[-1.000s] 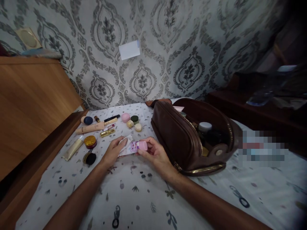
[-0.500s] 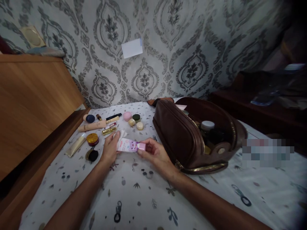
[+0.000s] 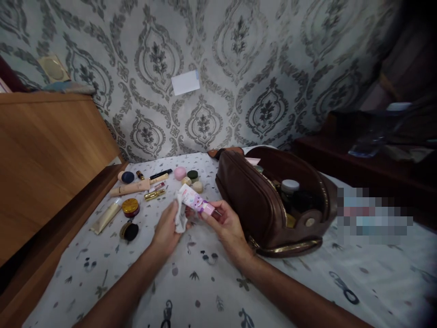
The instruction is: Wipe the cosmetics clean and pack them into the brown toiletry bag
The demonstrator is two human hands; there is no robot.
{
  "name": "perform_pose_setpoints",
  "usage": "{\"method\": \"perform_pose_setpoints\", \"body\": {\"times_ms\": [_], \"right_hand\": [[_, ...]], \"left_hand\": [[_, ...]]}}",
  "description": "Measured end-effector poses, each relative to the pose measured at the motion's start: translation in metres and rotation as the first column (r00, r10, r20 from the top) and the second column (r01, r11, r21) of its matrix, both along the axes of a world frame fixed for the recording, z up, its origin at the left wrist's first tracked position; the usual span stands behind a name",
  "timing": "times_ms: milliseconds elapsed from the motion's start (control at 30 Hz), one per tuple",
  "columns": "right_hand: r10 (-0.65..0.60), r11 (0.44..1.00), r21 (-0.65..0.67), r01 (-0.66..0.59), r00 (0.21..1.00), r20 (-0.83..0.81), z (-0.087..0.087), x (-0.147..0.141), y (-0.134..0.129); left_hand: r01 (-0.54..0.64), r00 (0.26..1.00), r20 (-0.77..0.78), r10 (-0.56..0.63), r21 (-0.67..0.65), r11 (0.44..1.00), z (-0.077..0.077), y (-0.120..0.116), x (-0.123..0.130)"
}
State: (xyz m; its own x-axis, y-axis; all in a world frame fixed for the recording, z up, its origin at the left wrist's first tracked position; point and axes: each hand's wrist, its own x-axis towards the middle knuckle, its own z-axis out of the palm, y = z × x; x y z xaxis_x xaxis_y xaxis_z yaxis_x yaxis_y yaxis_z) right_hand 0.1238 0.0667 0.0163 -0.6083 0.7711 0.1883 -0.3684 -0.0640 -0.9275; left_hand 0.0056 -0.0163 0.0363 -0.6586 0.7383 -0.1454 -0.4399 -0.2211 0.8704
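Note:
Between my hands is a small white and purple tube with a pink cap and a cartoon print. My right hand is closed round its capped end, and the tube tilts up toward the left. In my left hand is a crumpled white wipe, held close beside the tube's flat end; whether it touches the tube I cannot tell. Just right of my right hand stands a brown leather toiletry bag, its top unzipped, with a white-lidded jar and dark items inside.
Left of my hands lie a beige tube, a gold-lidded jar, a black-topped round container, a long peach tube and a gold lipstick. Behind are a pink round item and small jars. A wooden panel borders the left.
The tube has swung from nearly level to slanting, its flat end raised. My left hand with the wipe has come off that end and sits lower and further right.

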Motion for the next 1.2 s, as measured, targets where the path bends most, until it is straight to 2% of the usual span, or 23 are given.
{"method": "perform_pose_setpoints", "body": {"times_ms": [67, 167, 333, 500, 600, 733, 800, 1033, 1200], "right_hand": [[0.044, 0.998, 0.049, -0.044, 0.999, 0.004, -0.002, -0.001, -0.003], [0.074, 0.989, 0.128, -0.08, 0.996, 0.051, -0.005, -0.002, -0.008], [0.055, 0.971, 0.223, -0.086, 0.988, 0.144, -0.004, 0.0, -0.01], [0.06, 0.966, 0.236, -0.102, 0.982, 0.179, -0.008, 0.0, -0.011], [0.111, 0.969, 0.198, -0.147, 0.977, 0.18, -0.013, -0.002, -0.011], [0.255, 0.966, 0.013, -0.258, 0.961, 0.111, -0.017, -0.003, -0.01], [0.289, 0.957, -0.045, -0.286, 0.954, 0.08, -0.018, -0.004, -0.009], [0.367, 0.929, -0.078, -0.361, 0.927, 0.074, -0.01, 0.0, -0.013], [0.386, 0.918, -0.117, -0.379, 0.921, 0.046, -0.005, 0.002, -0.013]], "left_hand": [[0.063, 0.998, -0.008, -0.063, -0.011, 0.998, -0.002, -0.001, 0.013], [0.066, 0.998, 0.015, -0.065, -0.063, 0.996, -0.003, -0.001, 0.019], [-0.037, 0.999, 0.003, 0.037, -0.113, 0.993, -0.001, -0.001, 0.011], [-0.124, 0.992, -0.053, 0.119, -0.11, 0.986, 0.007, -0.004, 0.001], [-0.138, 0.988, -0.075, 0.132, -0.089, 0.986, 0.009, -0.005, -0.005], [-0.155, 0.986, -0.078, 0.149, -0.073, 0.985, 0.012, -0.006, -0.009], [-0.168, 0.985, -0.061, 0.164, -0.072, 0.983, 0.015, -0.006, -0.01], [-0.202, 0.977, 0.044, 0.207, -0.093, 0.975, 0.019, -0.002, -0.01], [-0.234, 0.97, 0.034, 0.239, -0.116, 0.965, 0.016, -0.002, -0.016]]}}
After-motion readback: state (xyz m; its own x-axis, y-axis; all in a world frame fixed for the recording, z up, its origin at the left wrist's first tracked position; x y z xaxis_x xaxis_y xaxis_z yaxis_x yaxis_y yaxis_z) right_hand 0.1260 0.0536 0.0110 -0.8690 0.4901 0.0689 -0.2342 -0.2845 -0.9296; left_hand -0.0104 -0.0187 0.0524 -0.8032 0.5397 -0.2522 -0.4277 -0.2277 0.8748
